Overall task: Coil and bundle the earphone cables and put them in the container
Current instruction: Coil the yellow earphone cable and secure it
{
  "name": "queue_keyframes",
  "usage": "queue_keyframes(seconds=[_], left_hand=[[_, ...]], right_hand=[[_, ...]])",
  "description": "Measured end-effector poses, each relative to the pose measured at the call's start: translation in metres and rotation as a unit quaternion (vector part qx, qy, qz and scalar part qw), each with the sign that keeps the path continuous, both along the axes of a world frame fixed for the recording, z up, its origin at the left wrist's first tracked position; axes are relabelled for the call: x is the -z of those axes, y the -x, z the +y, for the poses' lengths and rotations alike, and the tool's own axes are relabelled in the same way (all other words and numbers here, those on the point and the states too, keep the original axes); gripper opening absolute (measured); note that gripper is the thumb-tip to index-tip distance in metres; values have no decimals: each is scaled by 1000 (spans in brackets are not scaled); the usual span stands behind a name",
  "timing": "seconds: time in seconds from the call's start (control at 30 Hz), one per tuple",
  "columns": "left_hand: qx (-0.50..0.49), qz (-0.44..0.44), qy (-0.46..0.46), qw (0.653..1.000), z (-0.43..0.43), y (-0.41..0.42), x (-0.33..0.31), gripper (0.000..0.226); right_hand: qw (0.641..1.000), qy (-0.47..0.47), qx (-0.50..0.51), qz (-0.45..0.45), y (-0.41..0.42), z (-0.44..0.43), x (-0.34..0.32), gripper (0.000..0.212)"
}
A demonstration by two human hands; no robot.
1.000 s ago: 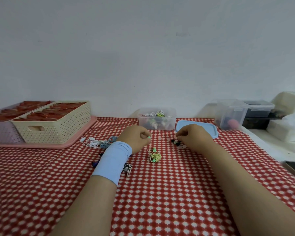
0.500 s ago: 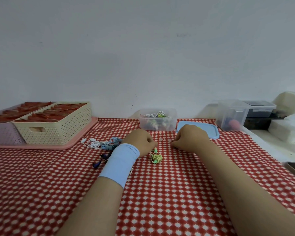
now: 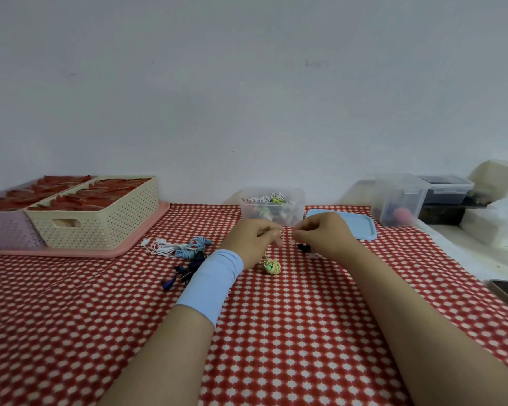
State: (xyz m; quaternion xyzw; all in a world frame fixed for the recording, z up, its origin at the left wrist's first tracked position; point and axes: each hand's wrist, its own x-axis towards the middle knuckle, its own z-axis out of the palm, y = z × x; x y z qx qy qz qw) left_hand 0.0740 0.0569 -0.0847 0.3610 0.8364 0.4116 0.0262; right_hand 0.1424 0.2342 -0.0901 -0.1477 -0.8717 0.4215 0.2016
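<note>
A yellow-green earphone bundle (image 3: pixel 272 266) lies coiled on the red checked tablecloth (image 3: pixel 291 332). A thin strand of it runs up to my left hand (image 3: pixel 251 240), which pinches it just above the bundle. My right hand (image 3: pixel 320 235) hovers close by, fingertips pinched together facing the left fingertips. What they pinch is too small to make out; it looks like a thin tie. Small black pieces (image 3: pixel 304 247) lie under the right hand. The clear container (image 3: pixel 272 213) stands just behind both hands, lid off, with several coiled earphones inside.
Loose white (image 3: pixel 163 247), light blue (image 3: pixel 192 247) and dark blue earphones (image 3: pixel 185 272) lie left of my wrist. A blue lid (image 3: pixel 357 228) sits right of the container. Cream and lilac baskets (image 3: pixel 100 227) on a pink tray stand far left; lidded boxes (image 3: pixel 399 200) far right.
My right hand has lifted off the black pieces and moved toward the left hand. Both hands now sit slightly higher, with the bundle hanging lower beneath the left fingers.
</note>
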Motion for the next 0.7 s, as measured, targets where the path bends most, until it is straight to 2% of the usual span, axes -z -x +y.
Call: queue_keyframes(seconds=[0.13, 0.37, 0.47, 0.7], left_hand=[[6, -53, -30, 998, 0, -2, -2, 31], [30, -124, -173, 977, 1, -2, 1, 17], [26, -126, -180, 975, 3, -5, 2, 16], [21, -165, -246, 955, 3, -7, 3, 13]], right_hand=[[989, 140, -32, 40, -5, -4, -1, 9], [934, 339, -109, 39, -5, -3, -2, 24], [918, 369, -140, 33, -6, -6, -4, 26], [918, 358, -168, 28, -7, -8, -6, 18]])
